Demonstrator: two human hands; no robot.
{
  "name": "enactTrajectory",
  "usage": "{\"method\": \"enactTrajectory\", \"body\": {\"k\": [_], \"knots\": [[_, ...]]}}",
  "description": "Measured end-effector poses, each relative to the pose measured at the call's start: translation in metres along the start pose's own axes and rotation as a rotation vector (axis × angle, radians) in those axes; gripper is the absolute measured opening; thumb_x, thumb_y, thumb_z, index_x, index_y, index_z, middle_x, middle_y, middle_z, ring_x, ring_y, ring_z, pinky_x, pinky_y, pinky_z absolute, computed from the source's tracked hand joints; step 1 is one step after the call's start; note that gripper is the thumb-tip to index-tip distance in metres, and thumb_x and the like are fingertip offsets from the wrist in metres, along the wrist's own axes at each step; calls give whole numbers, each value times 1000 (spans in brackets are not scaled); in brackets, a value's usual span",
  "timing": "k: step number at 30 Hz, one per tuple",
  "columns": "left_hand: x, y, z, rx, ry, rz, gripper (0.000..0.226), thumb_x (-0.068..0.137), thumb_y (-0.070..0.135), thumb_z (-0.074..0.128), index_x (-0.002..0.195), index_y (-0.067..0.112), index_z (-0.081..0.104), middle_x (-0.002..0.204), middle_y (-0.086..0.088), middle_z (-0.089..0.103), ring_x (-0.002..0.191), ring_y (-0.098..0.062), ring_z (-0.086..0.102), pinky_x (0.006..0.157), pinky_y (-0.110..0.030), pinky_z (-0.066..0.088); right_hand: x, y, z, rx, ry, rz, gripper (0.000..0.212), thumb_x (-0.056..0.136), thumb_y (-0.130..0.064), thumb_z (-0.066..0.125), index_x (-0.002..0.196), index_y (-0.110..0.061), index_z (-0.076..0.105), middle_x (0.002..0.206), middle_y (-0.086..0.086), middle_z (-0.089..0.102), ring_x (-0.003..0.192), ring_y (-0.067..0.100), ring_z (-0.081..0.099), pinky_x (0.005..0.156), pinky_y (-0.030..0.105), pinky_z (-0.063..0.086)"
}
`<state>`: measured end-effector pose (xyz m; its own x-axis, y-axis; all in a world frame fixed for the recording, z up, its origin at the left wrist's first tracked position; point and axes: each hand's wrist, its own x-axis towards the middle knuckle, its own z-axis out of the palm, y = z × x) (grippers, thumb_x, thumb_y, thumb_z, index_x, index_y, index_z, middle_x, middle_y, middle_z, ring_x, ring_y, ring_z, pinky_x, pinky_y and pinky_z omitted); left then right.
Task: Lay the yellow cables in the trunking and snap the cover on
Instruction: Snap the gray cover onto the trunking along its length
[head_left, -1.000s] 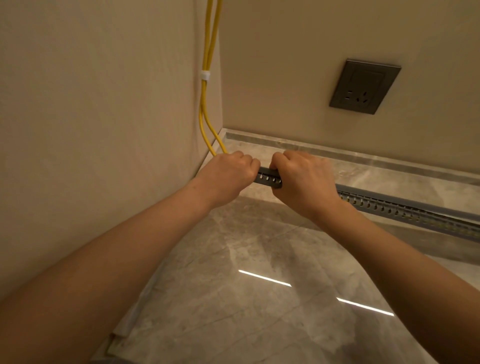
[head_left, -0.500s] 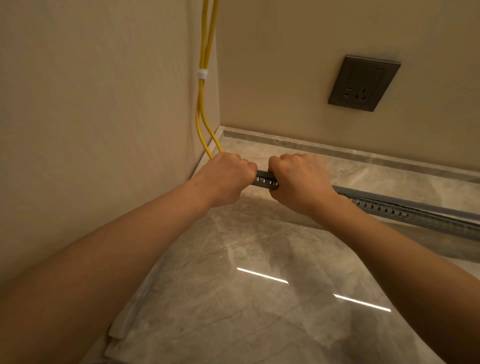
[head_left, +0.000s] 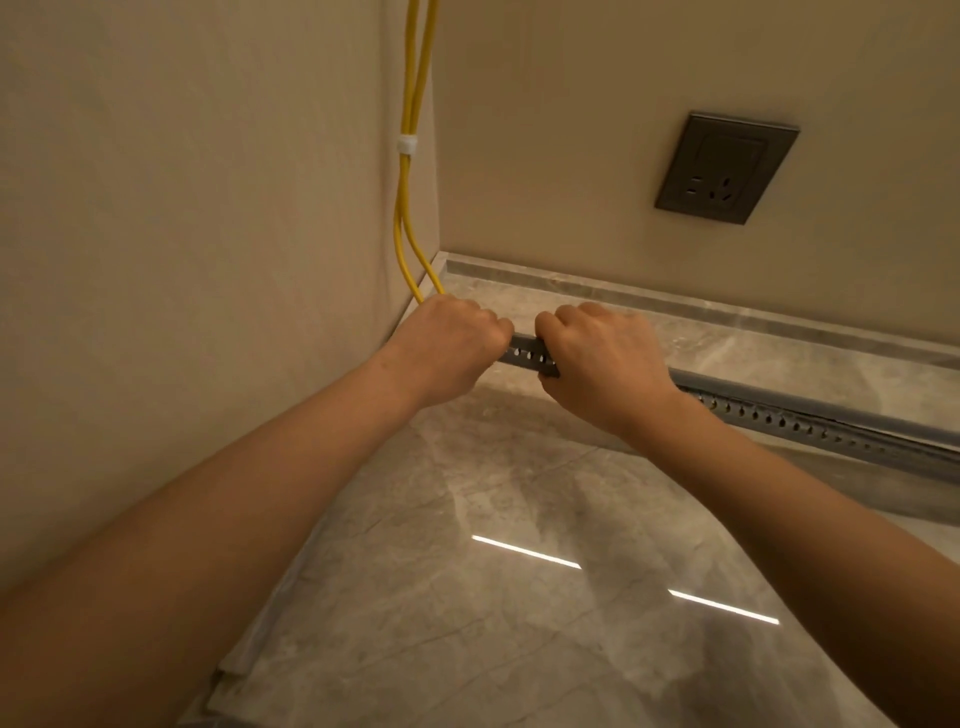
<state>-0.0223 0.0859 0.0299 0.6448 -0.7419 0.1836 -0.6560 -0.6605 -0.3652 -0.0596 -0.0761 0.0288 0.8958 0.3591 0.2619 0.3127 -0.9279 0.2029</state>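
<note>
Two yellow cables (head_left: 405, 208) hang down the wall corner, bound by a white tie (head_left: 407, 144), and vanish under my left hand (head_left: 447, 348). A grey slotted trunking (head_left: 810, 423) runs along the floor from the corner off to the right, with a smooth grey cover on top of its right stretch. My left hand is fisted over the trunking's corner end. My right hand (head_left: 602, 364) is fisted over it just to the right. A short slotted piece (head_left: 527, 355) shows between the fists. What the fingers press is hidden.
A dark wall socket (head_left: 726, 167) sits on the far wall at upper right. Beige walls meet in the corner, with a grey stone skirting (head_left: 675, 304) along the far wall. The glossy grey tile floor (head_left: 519, 597) reflects two light strips.
Both hands stay fisted on the trunking near the corner. The view has drifted slightly, with no clear motion of the cables or trunking.
</note>
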Motion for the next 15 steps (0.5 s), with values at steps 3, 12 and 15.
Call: {"method": "enactTrajectory", "body": {"k": [3, 12, 15], "knots": [[-9, 2, 6, -197, 209, -98, 16, 84, 12, 59, 99, 8, 62, 93, -9, 69, 91, -29, 60, 87, -37, 41, 0, 1, -1, 69, 42, 41, 13, 83, -21, 55, 94, -14, 56, 87, 3, 60, 78, 24, 54, 51, 30, 30], [-29, 54, 25, -2081, 423, -1076, 35, 84, 22, 65, 117, 12, 56, 117, -4, 60, 104, -19, 62, 81, -23, 53, 3, 5, -5, 310, 87, 126, 24, 73, -22, 70, 93, -17, 56, 92, 0, 59, 81, 20, 51, 55, 29, 36], [-27, 54, 25, -2239, 443, -939, 21, 89, 15, 57, 107, 5, 62, 109, -12, 67, 101, -20, 67, 83, -26, 55, 3, 8, -6, 395, 29, 56, 36, 70, -31, 76, 95, -17, 55, 90, -2, 56, 77, 16, 48, 57, 29, 40]]}}
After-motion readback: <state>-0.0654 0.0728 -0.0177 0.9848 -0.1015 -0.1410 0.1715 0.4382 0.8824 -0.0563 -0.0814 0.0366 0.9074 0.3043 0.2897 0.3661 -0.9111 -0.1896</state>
